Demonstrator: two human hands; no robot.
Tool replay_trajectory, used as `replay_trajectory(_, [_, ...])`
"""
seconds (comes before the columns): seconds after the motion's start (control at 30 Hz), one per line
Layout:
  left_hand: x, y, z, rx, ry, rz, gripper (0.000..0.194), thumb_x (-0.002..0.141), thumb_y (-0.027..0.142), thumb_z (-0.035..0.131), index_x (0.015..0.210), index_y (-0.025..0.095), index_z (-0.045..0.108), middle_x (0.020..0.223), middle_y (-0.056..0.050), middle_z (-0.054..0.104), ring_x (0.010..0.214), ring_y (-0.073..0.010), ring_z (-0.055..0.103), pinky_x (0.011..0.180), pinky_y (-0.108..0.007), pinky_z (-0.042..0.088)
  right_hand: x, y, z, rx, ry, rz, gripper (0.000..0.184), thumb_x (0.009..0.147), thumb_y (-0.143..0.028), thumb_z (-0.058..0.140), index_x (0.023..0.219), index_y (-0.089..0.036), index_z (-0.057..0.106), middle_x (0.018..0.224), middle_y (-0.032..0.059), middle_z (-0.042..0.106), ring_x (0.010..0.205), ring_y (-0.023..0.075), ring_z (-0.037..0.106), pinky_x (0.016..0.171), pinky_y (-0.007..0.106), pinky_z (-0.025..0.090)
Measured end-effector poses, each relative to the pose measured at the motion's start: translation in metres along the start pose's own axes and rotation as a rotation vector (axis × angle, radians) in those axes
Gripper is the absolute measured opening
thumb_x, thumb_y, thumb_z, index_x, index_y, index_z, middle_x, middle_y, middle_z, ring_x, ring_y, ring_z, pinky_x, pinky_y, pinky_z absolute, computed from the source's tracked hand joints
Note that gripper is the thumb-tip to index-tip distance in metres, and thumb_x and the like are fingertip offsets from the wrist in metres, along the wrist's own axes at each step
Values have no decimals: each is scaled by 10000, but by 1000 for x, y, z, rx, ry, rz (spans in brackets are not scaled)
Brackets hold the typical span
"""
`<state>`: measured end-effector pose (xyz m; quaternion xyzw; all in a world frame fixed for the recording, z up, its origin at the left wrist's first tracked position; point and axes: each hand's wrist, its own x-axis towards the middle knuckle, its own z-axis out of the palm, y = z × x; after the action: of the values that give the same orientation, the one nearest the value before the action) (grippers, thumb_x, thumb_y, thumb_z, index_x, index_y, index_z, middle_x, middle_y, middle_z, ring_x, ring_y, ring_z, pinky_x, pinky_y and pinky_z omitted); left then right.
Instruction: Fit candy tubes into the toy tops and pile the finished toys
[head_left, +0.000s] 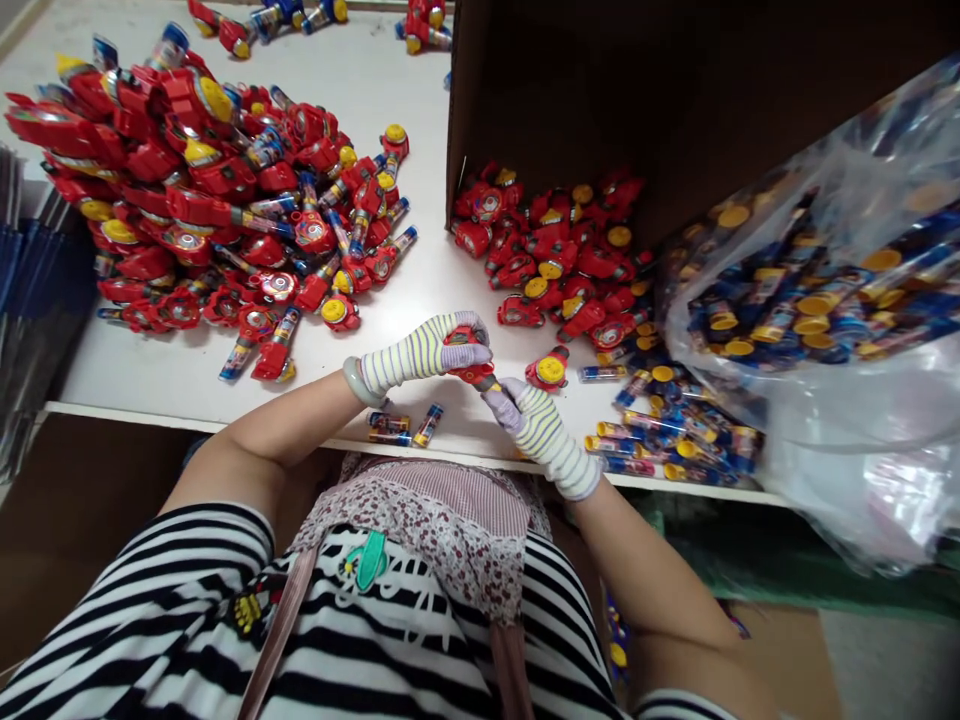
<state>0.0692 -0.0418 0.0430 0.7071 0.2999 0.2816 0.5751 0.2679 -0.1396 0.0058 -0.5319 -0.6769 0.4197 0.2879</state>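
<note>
My left hand, in a striped glove, is closed round a red toy piece just above the near edge of the white table. My right hand, gloved the same way, pinches the small blue tube that meets the red piece from below. The two hands touch at that joint. Two or three loose blue tubes lie on the table just under my left hand.
A big heap of assembled red toys fills the table's left. Loose red pieces spill from a brown cardboard box at the right. A clear plastic bag of blue tubes lies far right, with more tubes spilled beside it.
</note>
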Motion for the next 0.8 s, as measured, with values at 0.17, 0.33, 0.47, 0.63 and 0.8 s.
replay_trajectory(0.17, [-5,-8,-2,20,25,-41,364,804,459,738,929,139,619,886,-50,662,798,-156,624,745,-265,500,0,7,15,318,-92,149,625,928,-737,341,931,-198,657,636,11,580,509,148,471,512,273,411])
replay_trajectory(0.33, [-3,-9,8,-35,126,-200,351,866,477,649,865,132,584,760,-36,623,632,-116,560,615,-237,468,6,9,7,-293,151,41,550,904,-682,461,1003,-185,675,938,150,711,808,267,634,740,380,489])
replay_trajectory(0.47, [-6,-11,12,-56,79,-90,380,837,496,694,882,131,598,813,-47,642,728,-140,604,694,-255,494,-2,11,17,130,4,114,585,915,-731,381,819,-206,620,680,55,625,578,177,552,578,308,459])
replay_trajectory(0.63, [-5,-10,4,64,-8,-20,396,824,503,710,945,139,613,891,-52,653,796,-164,606,749,-283,494,0,15,28,513,-198,290,762,873,-839,190,816,-210,615,450,-65,348,376,128,281,404,267,311])
replay_trajectory(0.8, [2,-2,3,115,107,-183,391,866,520,641,843,135,575,739,-27,600,635,-123,535,622,-251,455,10,7,10,135,159,145,593,686,-770,664,919,-225,644,884,92,670,760,229,577,683,326,449])
